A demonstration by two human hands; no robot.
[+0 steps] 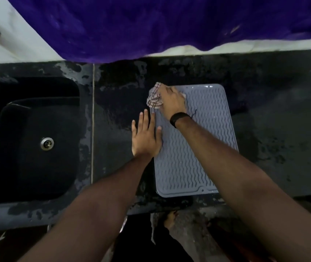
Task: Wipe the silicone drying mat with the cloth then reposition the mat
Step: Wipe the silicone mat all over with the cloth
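Hands, two of them, work over one grey rectangular silicone drying mat on the wet dark stone counter; the right hand presses one crumpled checked cloth onto the mat's far left corner, fingers closed on it; the left hand lies flat and open on the mat's left edge; one black sink is at the left.

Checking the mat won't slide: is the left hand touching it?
Touching. The head view shows the left hand lying flat across the mat's left edge.
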